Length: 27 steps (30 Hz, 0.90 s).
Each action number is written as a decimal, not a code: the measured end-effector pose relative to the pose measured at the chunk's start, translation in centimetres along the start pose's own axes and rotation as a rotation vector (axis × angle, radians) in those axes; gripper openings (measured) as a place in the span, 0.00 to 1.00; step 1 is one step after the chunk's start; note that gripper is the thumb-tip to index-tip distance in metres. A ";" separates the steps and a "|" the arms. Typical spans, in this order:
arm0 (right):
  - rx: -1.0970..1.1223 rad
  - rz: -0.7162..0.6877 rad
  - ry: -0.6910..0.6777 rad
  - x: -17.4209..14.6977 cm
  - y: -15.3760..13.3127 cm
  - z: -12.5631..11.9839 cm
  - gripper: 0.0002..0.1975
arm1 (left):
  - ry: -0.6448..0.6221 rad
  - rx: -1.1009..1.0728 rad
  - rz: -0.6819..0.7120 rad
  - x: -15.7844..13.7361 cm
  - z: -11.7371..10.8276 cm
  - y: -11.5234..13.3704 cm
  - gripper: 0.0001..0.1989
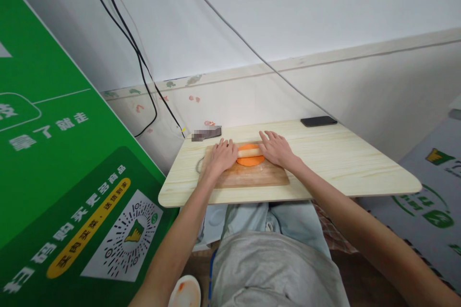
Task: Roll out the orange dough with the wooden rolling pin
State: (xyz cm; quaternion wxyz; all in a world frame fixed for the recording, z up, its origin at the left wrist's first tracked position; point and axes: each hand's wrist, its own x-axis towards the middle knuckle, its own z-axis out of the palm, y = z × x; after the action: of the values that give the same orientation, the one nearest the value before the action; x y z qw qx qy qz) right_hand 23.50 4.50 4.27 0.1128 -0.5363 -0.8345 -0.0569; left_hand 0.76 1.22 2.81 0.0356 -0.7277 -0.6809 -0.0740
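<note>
A wooden rolling pin (249, 153) lies across a flat orange sheet, which looks like dough (248, 161), on a wooden cutting board (248, 180). My left hand (224, 155) rests over the pin's left end, fingers stretched forward. Over the right end lies my right hand (275, 147), its fingers spread and pointing away from me. Both palms press on the pin rather than wrapping round it, and they hide its ends. The orange sheet is roughly round and shows in front of and behind the pin. A metal ring handle (199, 165) sticks out at the board's left.
The pale wooden table (345, 163) stands against a white wall. At its back right lies a black phone (318, 121); a dark, partly blurred item (207, 133) is at the back left. Cables (139, 53) hang down the wall. A green printed panel (72, 153) stands close on the left.
</note>
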 end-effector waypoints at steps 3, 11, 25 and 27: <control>0.020 0.008 -0.032 -0.9 -0.2 -0.1 0.28 | 0.033 0.037 0.083 -0.8 0.3 -0.1 0.28; -0.006 -0.010 0.000 -3.5 -1.0 -0.1 0.23 | 0.138 0.012 0.191 -3.0 0.9 -0.2 0.28; -0.021 0.022 -0.012 -2.8 -1.2 -0.5 0.23 | 0.108 -0.054 0.120 -2.1 1.0 -0.4 0.30; -0.015 0.020 -0.026 -1.4 -0.8 -0.4 0.23 | 0.083 -0.066 0.049 -0.6 0.6 -0.3 0.31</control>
State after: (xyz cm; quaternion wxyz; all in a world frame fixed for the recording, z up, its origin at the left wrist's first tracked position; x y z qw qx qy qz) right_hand 23.37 2.86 4.36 0.0987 -0.5461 -0.8300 -0.0550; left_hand 0.50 0.71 2.12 0.0416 -0.7411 -0.6582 -0.1255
